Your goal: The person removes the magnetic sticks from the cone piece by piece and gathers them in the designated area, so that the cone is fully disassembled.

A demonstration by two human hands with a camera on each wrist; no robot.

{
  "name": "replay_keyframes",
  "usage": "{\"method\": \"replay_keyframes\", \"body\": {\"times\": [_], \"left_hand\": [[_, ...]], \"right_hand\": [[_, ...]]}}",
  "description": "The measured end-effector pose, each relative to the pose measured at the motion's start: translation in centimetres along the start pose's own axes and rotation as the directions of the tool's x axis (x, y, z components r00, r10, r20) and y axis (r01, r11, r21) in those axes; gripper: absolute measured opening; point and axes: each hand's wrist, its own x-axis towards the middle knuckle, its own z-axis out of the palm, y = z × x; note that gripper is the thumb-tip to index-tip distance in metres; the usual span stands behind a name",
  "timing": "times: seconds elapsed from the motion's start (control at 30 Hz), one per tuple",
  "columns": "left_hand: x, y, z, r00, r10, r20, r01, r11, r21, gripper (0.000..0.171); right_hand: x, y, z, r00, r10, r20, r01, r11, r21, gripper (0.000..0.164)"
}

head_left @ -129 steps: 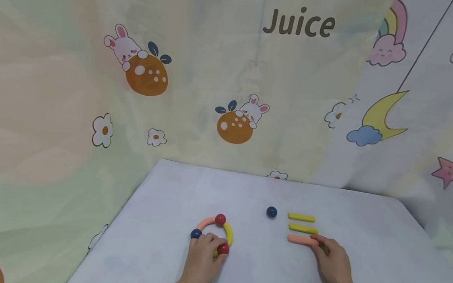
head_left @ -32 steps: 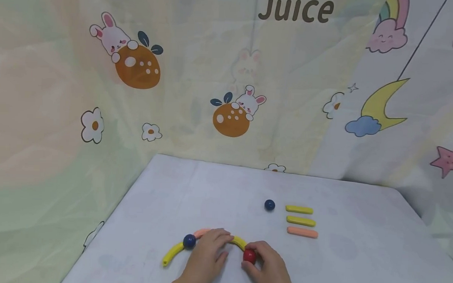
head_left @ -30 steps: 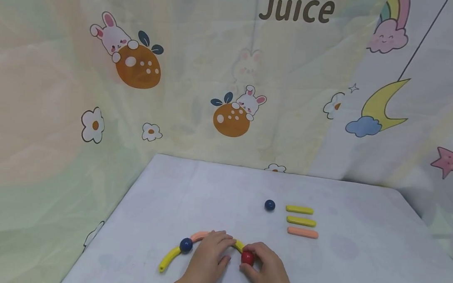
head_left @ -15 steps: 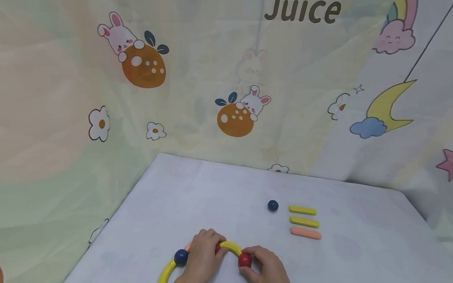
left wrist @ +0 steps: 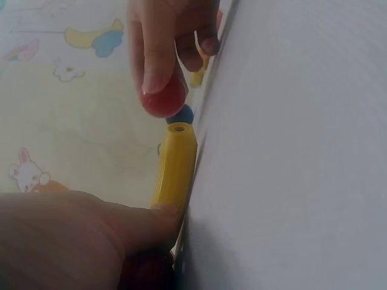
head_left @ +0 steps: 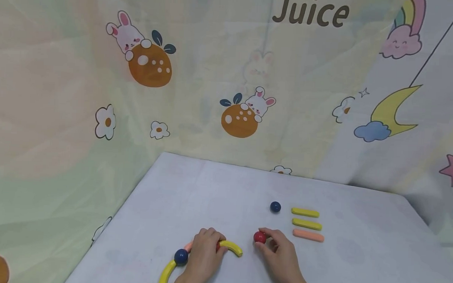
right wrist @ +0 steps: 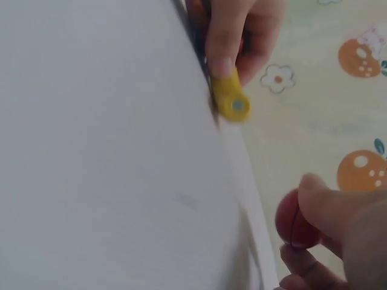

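My right hand pinches a red ball between thumb and fingers, apart from the other pieces. My left hand grips a chain of toy pieces, its thumb against a curved yellow stick. A second red ball sits mostly hidden under that hand. The stick's free end points right; a small round inset shows in its tip in the right wrist view. Leftward, the chain continues with a curved pink stick, partly covered, a dark blue ball and another curved yellow stick.
Beyond my right hand lie two straight yellow sticks and a straight pink stick, side by side. A loose dark blue ball rests to their left. The white table ends at a printed cloth backdrop.
The earlier ring has been opened into an arc. In the last half second my right hand has pulled the red ball off the yellow stick's end, moving up and right. My left hand stays put.
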Motion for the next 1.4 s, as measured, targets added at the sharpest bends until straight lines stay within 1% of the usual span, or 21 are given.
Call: {"method": "replay_keyframes", "body": {"times": [0.13,0.23,0.4,0.53,0.67,0.87,1.17,1.4], "left_hand": [[0.1,0.0,0.1,1.000,-0.007,0.005,0.007,1.000,-0.005,0.014],[0.1,-0.1,0.2,1.000,-0.012,0.014,0.012,1.000,-0.007,0.014],[0.0,0.1,0.0,0.999,-0.039,0.037,0.039,0.999,-0.007,0.015],[0.0,0.3,-0.1,0.996,-0.066,0.057,0.065,0.998,0.012,0.016],[0.0,0.4,-0.1,0.995,-0.071,0.065,0.070,0.997,0.019,0.016],[0.0,0.4,0.0,0.996,-0.061,0.060,0.060,0.998,0.012,0.015],[0.1,0.6,0.0,0.994,-0.081,0.074,0.080,0.997,0.016,0.015],[0.1,0.6,0.0,0.995,-0.077,0.065,0.075,0.997,0.018,0.016]], "right_hand": [[2.7,-0.4,0.6,0.997,0.030,-0.067,-0.032,0.999,-0.025,0.042],[4.5,-0.7,1.2,0.994,0.061,-0.092,-0.062,0.998,-0.016,0.041],[6.5,-1.3,2.3,0.986,0.093,-0.137,-0.093,0.996,0.003,0.041],[7.7,-1.0,3.1,0.978,0.096,-0.183,-0.093,0.995,0.024,0.041],[8.3,-0.8,3.5,0.971,0.101,-0.215,-0.097,0.995,0.030,0.040],[8.7,-0.8,3.8,0.969,0.120,-0.218,-0.121,0.993,0.006,0.041],[8.9,-0.9,3.9,0.965,0.127,-0.231,-0.135,0.991,-0.017,0.042],[8.5,-1.0,3.9,0.962,0.162,-0.220,-0.164,0.986,0.012,0.045]]}}
